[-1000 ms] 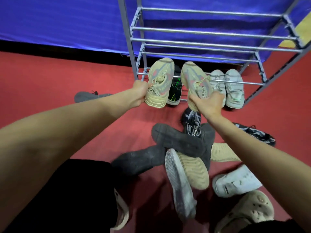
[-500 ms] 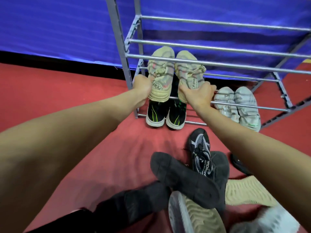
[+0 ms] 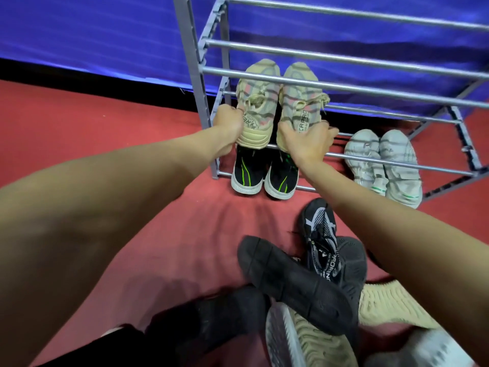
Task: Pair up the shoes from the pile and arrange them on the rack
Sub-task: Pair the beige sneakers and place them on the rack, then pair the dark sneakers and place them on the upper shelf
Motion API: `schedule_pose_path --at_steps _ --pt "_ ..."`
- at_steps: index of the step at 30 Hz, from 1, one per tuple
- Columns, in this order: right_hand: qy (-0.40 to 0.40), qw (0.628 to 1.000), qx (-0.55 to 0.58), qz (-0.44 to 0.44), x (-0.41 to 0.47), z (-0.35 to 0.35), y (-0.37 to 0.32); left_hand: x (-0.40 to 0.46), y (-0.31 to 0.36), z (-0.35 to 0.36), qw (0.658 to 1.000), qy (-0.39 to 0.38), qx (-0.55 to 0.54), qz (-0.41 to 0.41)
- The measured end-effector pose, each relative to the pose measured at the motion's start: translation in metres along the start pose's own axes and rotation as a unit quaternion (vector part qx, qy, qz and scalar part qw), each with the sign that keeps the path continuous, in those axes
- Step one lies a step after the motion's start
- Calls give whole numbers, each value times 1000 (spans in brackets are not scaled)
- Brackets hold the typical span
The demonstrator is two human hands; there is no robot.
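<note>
Shoes in pile point(image 3: 296, 284): loose and overlapping, nearer us than our grip.
Left hand point(image 3: 228, 123): we clasp the left beige sneaker point(image 3: 258, 107) at its heel.
Right hand point(image 3: 307, 141): we clasp the right beige sneaker point(image 3: 300, 102) likewise.
Handling: light, soft uppers; the heels seem firmest.
Rack point(image 3: 344, 88): beige pair rests on its second tier, black-green pair point(image 3: 262, 176) below our grip.

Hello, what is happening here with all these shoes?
A person is sorting shoes onto a metal rack. The left hand and right hand each hold the heel of one beige shoe, setting that pair on a shelf. Black-green and white pairs sit below. More shoes lie piled on the floor.
</note>
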State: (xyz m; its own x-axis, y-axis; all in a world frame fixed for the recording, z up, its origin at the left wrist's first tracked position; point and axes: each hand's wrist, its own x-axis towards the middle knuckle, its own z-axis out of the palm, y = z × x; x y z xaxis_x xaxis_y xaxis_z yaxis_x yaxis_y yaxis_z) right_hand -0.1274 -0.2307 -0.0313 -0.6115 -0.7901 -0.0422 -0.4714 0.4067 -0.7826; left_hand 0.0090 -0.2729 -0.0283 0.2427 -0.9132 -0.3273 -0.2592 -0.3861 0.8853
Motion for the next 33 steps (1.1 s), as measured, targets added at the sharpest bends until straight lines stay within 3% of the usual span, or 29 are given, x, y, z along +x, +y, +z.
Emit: schedule_pose_path --at_steps 10,17,21,24,29,33 --pt "-70 995 -37 -66 -6 -3 17 -12 -2 -3 999 -25 -22 -21" --pt "-122 974 -84 -174 -40 -32 46 -77 -27 -20 984 11 162 69" --pt "-167 956 -94 -223 -81 -67 87 -125 -71 -21 988 14 152 12" --pt "-225 941 -157 -200 -111 -97 122 -162 -104 -16 985 -18 162 -64" --pt "-253 913 -303 -106 -145 -130 176 -219 -137 4 974 -114 110 -159" --pt "-300 919 -257 10 -153 -145 202 -248 -144 9 970 -159 51 -177"
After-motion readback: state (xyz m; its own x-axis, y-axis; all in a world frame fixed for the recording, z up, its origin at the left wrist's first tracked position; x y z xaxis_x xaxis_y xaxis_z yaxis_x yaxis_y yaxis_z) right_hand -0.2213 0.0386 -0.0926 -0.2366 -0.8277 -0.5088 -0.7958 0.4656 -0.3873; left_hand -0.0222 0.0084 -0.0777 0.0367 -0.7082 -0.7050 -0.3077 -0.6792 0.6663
